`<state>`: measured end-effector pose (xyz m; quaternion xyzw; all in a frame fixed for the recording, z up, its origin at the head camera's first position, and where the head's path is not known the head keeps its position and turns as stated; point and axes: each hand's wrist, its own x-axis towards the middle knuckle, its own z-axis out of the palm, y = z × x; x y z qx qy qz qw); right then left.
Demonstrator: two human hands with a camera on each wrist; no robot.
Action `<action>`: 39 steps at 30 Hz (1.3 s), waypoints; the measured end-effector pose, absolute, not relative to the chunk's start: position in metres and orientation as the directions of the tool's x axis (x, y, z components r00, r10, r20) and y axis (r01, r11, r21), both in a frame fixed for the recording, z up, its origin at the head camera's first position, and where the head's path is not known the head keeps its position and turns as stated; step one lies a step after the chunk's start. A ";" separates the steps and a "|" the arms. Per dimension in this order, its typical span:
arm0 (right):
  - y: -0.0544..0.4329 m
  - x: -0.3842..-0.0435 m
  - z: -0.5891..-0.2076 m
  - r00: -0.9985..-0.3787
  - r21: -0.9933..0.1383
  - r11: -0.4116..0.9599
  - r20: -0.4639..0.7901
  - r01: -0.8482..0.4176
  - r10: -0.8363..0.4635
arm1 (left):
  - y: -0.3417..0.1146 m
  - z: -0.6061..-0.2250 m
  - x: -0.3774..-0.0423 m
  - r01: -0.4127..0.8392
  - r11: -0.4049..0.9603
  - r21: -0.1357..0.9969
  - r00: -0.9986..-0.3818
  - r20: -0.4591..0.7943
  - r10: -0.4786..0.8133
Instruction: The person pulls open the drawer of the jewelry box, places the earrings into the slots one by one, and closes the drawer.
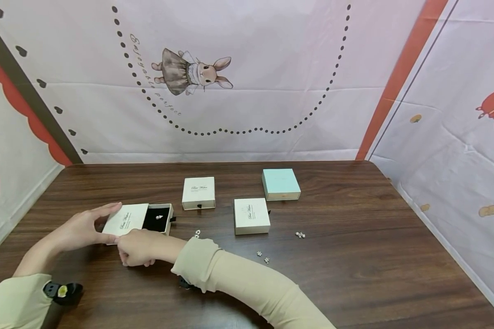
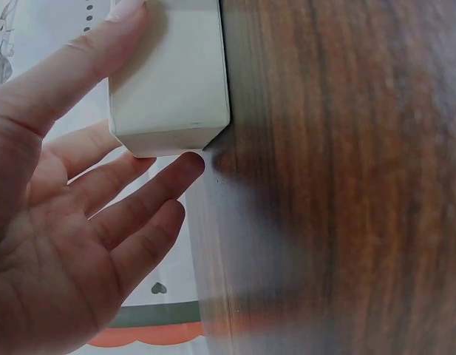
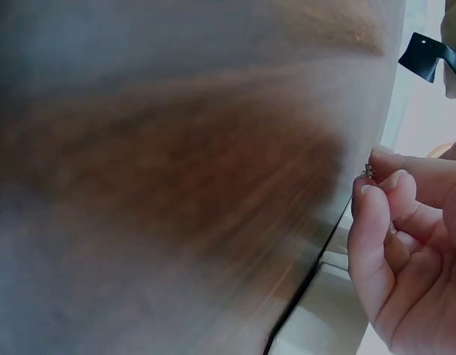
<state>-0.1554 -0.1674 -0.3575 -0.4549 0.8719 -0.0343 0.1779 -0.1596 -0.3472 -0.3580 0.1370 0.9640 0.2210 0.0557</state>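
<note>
A white jewellery box (image 1: 125, 218) lies at the left with its drawer (image 1: 171, 218) pulled partly out to the right. On the drawer's black pad sits a small pearl earring (image 1: 159, 217). My left hand (image 1: 80, 230) holds the box sleeve from its left end; in the left wrist view the thumb lies on one side of the box (image 2: 172, 66) and fingers on another. Just at the box's near edge is my right hand (image 1: 136, 246). Its thumb and fingertips pinch a tiny silvery earring (image 3: 369, 171), seen only in the right wrist view and mostly covered by the fingers.
Two closed white boxes, one at the back (image 1: 199, 192) and one nearer the middle (image 1: 252, 215), stand on the wooden table (image 1: 366, 256). A light-blue box (image 1: 281, 183) is behind them. Small earrings lie around: flower-shaped ones (image 1: 259, 253), a pearl pair (image 1: 300, 235), others (image 1: 197, 233) beside my right forearm.
</note>
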 end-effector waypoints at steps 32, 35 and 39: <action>-0.135 -0.178 -0.350 -0.425 -0.441 0.481 -0.226 -0.758 -0.877 | -0.345 -0.357 -0.157 0.198 0.882 0.429 -0.963 -0.084 0.257; -0.131 -0.181 -0.349 -0.428 -0.489 0.477 -0.218 -0.730 -0.877 | -0.345 -0.357 -0.157 0.202 0.884 0.421 -0.962 -0.083 0.259; -0.127 -0.185 -0.347 -0.429 -0.529 0.471 -0.209 -0.706 -0.879 | -0.345 -0.357 -0.157 0.199 0.887 0.417 -0.963 -0.083 0.255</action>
